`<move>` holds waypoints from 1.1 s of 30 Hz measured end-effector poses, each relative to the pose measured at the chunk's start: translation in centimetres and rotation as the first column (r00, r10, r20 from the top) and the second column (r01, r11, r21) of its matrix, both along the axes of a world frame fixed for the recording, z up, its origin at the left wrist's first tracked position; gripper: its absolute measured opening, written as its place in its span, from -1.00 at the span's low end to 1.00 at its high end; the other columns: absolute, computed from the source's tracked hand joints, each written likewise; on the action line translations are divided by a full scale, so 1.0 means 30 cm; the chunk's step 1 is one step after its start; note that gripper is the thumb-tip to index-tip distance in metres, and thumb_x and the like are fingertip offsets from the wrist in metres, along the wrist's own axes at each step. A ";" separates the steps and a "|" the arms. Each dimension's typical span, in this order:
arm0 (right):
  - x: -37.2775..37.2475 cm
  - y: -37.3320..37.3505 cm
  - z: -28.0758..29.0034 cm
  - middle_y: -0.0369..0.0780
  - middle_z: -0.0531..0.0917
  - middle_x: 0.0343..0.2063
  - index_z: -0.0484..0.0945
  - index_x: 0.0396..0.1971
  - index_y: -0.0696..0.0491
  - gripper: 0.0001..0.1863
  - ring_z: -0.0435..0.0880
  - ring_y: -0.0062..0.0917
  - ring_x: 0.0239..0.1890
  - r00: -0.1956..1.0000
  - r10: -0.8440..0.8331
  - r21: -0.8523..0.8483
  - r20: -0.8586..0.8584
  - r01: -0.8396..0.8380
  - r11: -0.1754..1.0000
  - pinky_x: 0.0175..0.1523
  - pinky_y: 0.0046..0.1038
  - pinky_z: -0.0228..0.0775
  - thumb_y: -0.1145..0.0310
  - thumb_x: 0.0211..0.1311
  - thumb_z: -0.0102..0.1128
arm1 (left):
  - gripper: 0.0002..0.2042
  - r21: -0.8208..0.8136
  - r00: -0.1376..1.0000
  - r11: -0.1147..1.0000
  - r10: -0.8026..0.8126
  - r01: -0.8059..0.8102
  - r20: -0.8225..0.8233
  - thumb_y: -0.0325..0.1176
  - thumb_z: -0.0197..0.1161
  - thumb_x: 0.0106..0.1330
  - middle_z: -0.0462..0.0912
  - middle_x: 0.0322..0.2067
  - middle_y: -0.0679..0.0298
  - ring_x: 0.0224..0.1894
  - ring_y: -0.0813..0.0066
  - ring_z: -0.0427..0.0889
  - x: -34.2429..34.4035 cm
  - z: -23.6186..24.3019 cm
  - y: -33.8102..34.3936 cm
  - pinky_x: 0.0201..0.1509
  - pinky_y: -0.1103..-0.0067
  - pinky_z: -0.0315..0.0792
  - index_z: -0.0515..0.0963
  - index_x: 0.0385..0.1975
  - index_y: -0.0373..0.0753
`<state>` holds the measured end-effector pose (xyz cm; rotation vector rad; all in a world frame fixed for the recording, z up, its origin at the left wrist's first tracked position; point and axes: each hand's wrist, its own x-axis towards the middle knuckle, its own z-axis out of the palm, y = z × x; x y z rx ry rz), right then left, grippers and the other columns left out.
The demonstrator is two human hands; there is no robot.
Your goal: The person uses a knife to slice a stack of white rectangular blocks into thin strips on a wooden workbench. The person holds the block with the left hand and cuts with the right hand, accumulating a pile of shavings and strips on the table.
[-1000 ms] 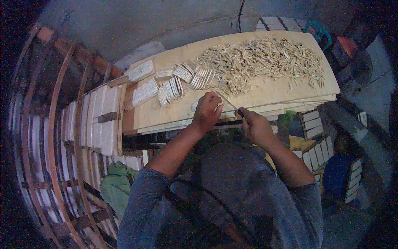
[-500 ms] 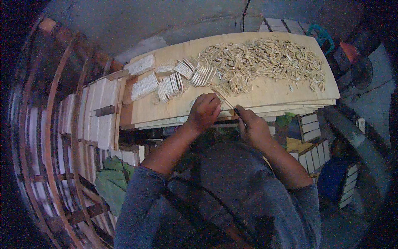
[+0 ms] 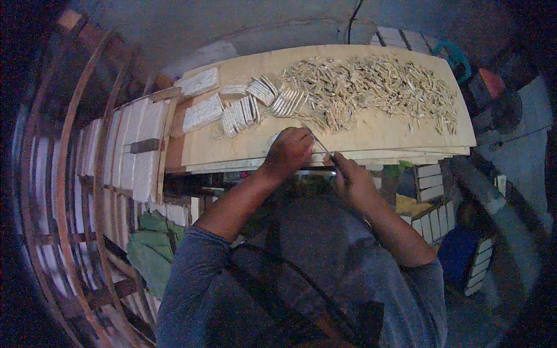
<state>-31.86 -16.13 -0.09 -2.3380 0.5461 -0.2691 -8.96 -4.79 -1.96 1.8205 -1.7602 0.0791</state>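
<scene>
At the front edge of a pale wooden board [image 3: 232, 148], my left hand [image 3: 288, 153] is closed, its fingers pinched on something I cannot make out. My right hand [image 3: 354, 181] grips the dark handle of a thin-bladed knife [image 3: 321, 145]. The blade slants up and left, its tip end beside my left fingertips. Just beyond the hands lie fanned groups of pale cut strips [image 3: 239, 114], with another fanned bunch [image 3: 289, 102] to their right. A broad heap of small, thin tan pieces [image 3: 371, 87] covers the board's right half.
Two whitish rectangular slabs [image 3: 202, 113] rest at the board's left end. A rack [image 3: 75, 162] with upright bars and pale panels stands on the left. Green cloth [image 3: 149, 249] hangs below it. Trays of white blocks [image 3: 432, 223] and a blue object [image 3: 458, 249] sit low on the right.
The view has shifted slightly. Both hands keep nearly the same place at the board's edge, and the knife blade now lies at a slightly steeper angle beside my left fingers.
</scene>
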 end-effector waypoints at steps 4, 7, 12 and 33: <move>-0.012 0.010 0.017 0.13 0.69 -0.03 0.42 0.35 0.17 -0.48 0.72 0.11 0.01 1.000 0.003 -0.003 0.016 -0.002 1.000 0.09 -0.04 0.61 0.51 0.41 0.16 | -0.83 -0.042 0.999 0.999 0.007 -0.005 0.047 -0.44 0.33 0.21 0.65 -0.14 0.02 -0.08 -0.04 0.65 -0.001 -0.005 -0.004 0.08 0.17 0.55 0.57 -0.23 -0.31; 0.005 0.007 0.021 0.13 0.69 -0.01 0.41 0.37 0.14 -0.48 0.72 0.10 0.01 0.996 -0.002 -0.035 -0.086 -0.001 0.999 0.09 -0.02 0.60 0.45 0.43 0.14 | -0.81 -0.089 0.998 0.996 0.006 0.000 0.067 -0.47 0.36 0.16 0.64 -0.17 0.06 -0.11 0.02 0.65 -0.001 0.003 -0.004 0.05 0.19 0.56 0.56 -0.25 -0.30; -0.025 0.012 0.017 0.12 0.69 0.04 0.41 0.35 0.10 -0.50 0.70 0.09 0.06 0.999 0.021 0.021 -0.049 -0.020 1.000 0.15 0.01 0.59 0.39 0.44 0.11 | -0.83 -0.075 0.998 0.997 0.023 -0.018 0.066 -0.48 0.37 0.17 0.64 -0.17 0.05 -0.10 0.00 0.66 0.019 -0.036 -0.003 0.06 0.20 0.56 0.58 -0.26 -0.29; -0.049 -0.008 0.023 0.12 0.69 0.00 0.39 0.42 0.01 -0.42 0.74 0.13 -0.08 0.989 0.005 -0.078 -0.148 -0.017 0.997 0.05 0.05 0.62 0.30 0.41 0.16 | -0.67 0.216 0.720 0.904 0.424 -0.368 -0.550 -0.37 0.45 0.29 0.73 -0.31 0.00 -0.32 0.23 0.82 -0.043 -0.005 -0.002 -0.24 0.33 0.66 0.59 -0.04 -0.42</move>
